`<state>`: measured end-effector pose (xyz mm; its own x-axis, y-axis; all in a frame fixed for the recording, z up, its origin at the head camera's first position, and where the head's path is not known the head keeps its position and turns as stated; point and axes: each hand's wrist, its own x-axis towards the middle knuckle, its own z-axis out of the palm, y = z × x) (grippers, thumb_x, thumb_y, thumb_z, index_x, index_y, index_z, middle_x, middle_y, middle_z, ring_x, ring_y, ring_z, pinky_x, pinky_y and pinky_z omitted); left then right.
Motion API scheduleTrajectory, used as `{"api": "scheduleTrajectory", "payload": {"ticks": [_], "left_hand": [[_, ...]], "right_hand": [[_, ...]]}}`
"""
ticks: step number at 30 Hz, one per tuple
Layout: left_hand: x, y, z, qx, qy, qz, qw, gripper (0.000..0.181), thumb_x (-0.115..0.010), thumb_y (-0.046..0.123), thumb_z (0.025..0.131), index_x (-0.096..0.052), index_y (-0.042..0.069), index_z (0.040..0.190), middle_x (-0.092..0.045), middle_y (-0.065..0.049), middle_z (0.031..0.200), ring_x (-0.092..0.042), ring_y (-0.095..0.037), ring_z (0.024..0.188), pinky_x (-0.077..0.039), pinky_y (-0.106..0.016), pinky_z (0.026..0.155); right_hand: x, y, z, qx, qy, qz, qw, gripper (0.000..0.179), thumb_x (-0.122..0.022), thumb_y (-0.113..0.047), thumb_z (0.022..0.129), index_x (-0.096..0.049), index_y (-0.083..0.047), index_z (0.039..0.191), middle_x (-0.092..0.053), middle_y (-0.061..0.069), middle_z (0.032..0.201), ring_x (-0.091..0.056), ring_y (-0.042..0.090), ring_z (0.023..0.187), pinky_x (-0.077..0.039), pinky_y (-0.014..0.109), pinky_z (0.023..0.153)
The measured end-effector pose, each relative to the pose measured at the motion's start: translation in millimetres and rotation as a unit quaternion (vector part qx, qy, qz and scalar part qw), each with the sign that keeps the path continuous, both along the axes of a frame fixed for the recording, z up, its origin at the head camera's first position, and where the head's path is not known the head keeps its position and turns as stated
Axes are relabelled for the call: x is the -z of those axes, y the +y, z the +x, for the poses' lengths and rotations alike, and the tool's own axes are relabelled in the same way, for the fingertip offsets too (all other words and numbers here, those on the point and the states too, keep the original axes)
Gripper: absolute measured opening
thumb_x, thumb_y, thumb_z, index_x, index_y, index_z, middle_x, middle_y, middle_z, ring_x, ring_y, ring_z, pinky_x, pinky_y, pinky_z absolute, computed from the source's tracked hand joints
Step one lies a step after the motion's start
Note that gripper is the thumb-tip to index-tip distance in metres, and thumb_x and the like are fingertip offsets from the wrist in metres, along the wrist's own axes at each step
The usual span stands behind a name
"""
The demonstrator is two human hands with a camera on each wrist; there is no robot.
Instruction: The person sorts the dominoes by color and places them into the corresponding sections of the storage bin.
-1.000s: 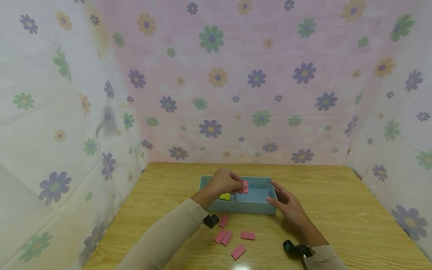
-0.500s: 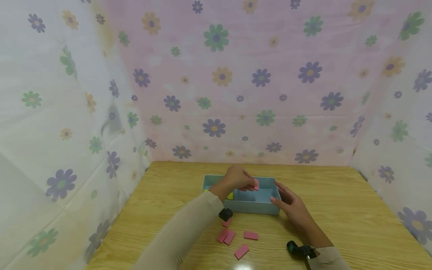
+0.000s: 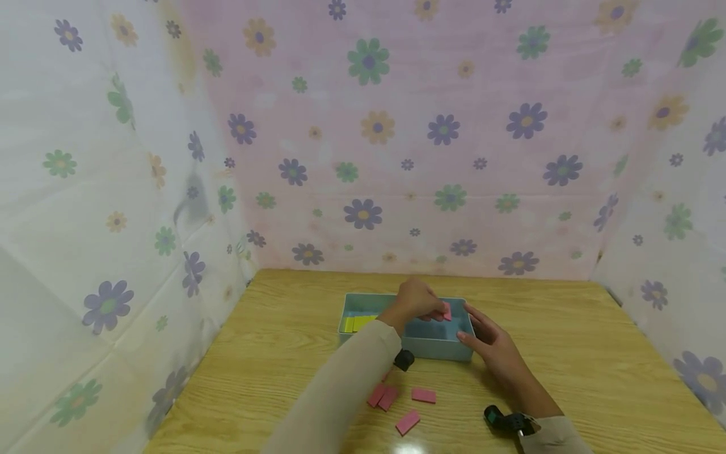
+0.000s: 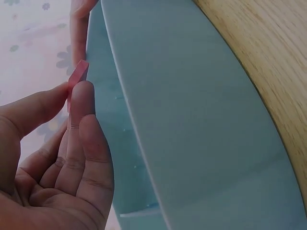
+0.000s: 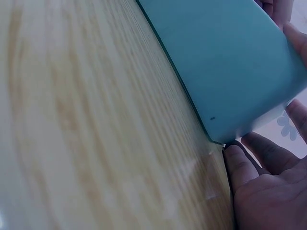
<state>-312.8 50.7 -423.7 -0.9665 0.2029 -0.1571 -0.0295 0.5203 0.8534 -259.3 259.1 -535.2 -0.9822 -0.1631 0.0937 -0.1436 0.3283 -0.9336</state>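
At the blue box [image 3: 437, 349] (right grip [image 3: 495, 350] holding it), left grip [image 3: 416, 301] pinches pink tile [image 3: 447, 311].

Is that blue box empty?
No. The head view shows yellow pieces inside the box, at its left end. A sleeve hides part, so how many is unclear.

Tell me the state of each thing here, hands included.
Blue box, upright, open-topped, on the table
Left hand, pinching a pink piece
Right hand, touching the box's right end
Yellow pieces, lying in the box, partly hidden
Loose pink pieces, lying flat on the table
Wrist cameras, worn; on or off unclear
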Motion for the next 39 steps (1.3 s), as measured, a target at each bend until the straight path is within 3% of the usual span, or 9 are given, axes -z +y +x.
{"api": "scheduleTrajectory", "payload": {"ticks": [6,13,21,27,32,39], "left_hand": [[1.7,10.4,0.6,-0.006,0.002,-0.004,1.0000,0.019,-0.085,0.013,0.086,-0.081,0.005,0.069,-0.075,-0.006,0.065,-0.077,-0.020,0.069,-0.064,-0.042,0.072],[6.6,18.5,2.9,-0.020,-0.008,-0.015,0.9997,0.019,-0.086,0.011,0.084,-0.080,0.004,0.067,-0.074,-0.006,0.062,-0.079,-0.028,0.077,-0.064,-0.045,0.074],[4.7,22.4,4.4,-0.027,-0.006,-0.021,0.9994,0.021,-0.087,0.011,0.084,-0.079,0.005,0.065,-0.073,-0.006,0.061,-0.079,-0.029,0.078,-0.064,-0.046,0.074],[6.1,23.3,0.7,-0.035,-0.010,-0.017,0.9992,0.022,-0.087,0.011,0.083,-0.078,0.005,0.063,-0.073,-0.006,0.061,-0.078,-0.030,0.077,-0.065,-0.045,0.073],[4.4,23.9,2.0,-0.036,-0.015,0.006,0.9992,0.016,-0.085,0.009,0.085,-0.081,0.004,0.071,-0.075,-0.008,0.066,-0.079,-0.029,0.078,-0.064,-0.045,0.076],[2.7,23.3,3.4,-0.034,-0.023,0.026,0.9988,0.008,-0.083,0.006,0.087,-0.082,0.002,0.081,-0.077,-0.010,0.072,-0.079,-0.027,0.078,-0.064,-0.046,0.079]], "right_hand": [[-0.4,0.8,-0.7,-0.006,-0.001,-0.011,0.9999,0.073,-0.066,-0.040,0.102,-0.029,-0.031,0.164,-0.032,0.020,0.167,-0.036,0.044,0.151,-0.042,0.057,0.114],[1.1,1.4,-0.7,-0.013,-0.001,-0.025,0.9996,0.072,-0.068,-0.036,0.102,-0.031,-0.030,0.164,-0.033,0.019,0.167,-0.036,0.043,0.151,-0.048,0.025,0.107],[-0.2,0.5,1.0,-0.009,-0.005,-0.027,0.9996,0.073,-0.068,-0.036,0.102,-0.030,-0.031,0.164,-0.031,0.019,0.168,-0.035,0.044,0.152,-0.044,0.053,0.114],[0.0,0.6,0.6,-0.008,-0.005,-0.027,0.9996,0.074,-0.069,-0.037,0.101,-0.031,-0.032,0.164,-0.031,0.018,0.167,-0.035,0.043,0.151,-0.047,0.047,0.113],[0.3,1.1,0.5,-0.007,-0.007,-0.033,0.9994,0.074,-0.069,-0.036,0.101,-0.031,-0.031,0.164,-0.032,0.019,0.167,-0.036,0.042,0.151,-0.049,0.040,0.111],[0.1,1.3,1.0,-0.002,-0.017,-0.035,0.9992,0.074,-0.070,-0.038,0.100,-0.032,-0.032,0.164,-0.032,0.020,0.167,-0.034,0.044,0.152,-0.042,0.057,0.115]]}}
